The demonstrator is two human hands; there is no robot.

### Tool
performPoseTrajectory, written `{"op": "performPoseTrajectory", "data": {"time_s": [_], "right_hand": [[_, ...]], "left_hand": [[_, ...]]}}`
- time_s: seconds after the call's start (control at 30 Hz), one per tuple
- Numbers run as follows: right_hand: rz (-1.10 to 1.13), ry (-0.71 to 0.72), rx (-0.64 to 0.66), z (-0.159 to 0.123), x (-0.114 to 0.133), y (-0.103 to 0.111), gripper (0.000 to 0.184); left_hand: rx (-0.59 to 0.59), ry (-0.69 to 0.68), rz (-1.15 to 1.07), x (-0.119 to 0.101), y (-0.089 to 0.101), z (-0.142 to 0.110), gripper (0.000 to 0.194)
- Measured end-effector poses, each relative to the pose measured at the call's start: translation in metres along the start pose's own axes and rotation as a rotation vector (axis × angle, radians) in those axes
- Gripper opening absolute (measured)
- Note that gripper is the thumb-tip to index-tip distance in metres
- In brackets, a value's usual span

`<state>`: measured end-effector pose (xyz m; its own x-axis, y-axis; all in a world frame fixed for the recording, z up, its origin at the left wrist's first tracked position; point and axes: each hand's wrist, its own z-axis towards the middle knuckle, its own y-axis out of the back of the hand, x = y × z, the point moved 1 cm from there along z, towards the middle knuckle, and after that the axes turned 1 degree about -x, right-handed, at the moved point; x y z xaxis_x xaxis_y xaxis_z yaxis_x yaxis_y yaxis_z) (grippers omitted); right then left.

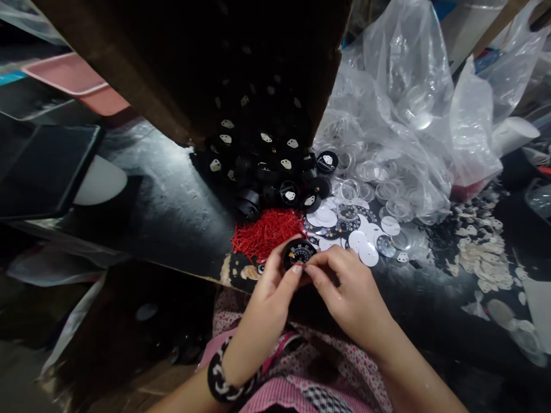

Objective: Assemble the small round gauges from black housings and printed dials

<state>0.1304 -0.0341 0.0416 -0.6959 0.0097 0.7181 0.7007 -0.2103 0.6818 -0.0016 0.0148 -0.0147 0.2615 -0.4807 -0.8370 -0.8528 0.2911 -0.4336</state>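
My left hand [275, 275] is closed around a round black gauge [298, 252], its printed dial turned up toward me. The fingers of my right hand [342, 275] pinch at the gauge's near right edge, where a bit of red shows, likely a red pointer [302, 264]. Just beyond the left hand lies a heap of thin red pointers [269, 232]. Past my right hand are scattered dial discs [368, 252], some white side up and some showing black printed faces. Black round housings [289, 194] with pale metal plates spill toward the gauge from behind.
A large cardboard box [172, 109] tips its housings onto the black table [163, 229]. Clear rings [370, 172] spill from a plastic bag [404, 74] at the back right. Small pale plates [486, 258] are piled at right. A phone-like dark slab [47, 169] and pink tray [80, 80] stand left.
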Motion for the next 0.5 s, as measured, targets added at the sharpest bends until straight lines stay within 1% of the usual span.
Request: {"op": "performPoseTrajectory", "data": {"time_s": [0.1, 0.27, 0.4, 0.5], "right_hand": [[-0.065, -0.025, 0.02, -0.001, 0.002, 0.002, 0.009], [-0.094, -0.047, 0.049, -0.002, 0.001, 0.004, 0.01], [-0.092, -0.056, 0.067, -0.002, 0.002, 0.005, 0.01], [-0.063, -0.057, 0.077, -0.002, 0.002, 0.007, 0.011]], "left_hand": [[0.043, -0.013, 0.079, 0.001, -0.005, -0.002, 0.029], [0.061, -0.072, 0.228, -0.006, -0.005, -0.005, 0.027], [0.073, -0.102, 0.265, -0.011, -0.005, -0.006, 0.026], [0.075, -0.093, 0.255, -0.012, -0.004, -0.007, 0.023]]}}
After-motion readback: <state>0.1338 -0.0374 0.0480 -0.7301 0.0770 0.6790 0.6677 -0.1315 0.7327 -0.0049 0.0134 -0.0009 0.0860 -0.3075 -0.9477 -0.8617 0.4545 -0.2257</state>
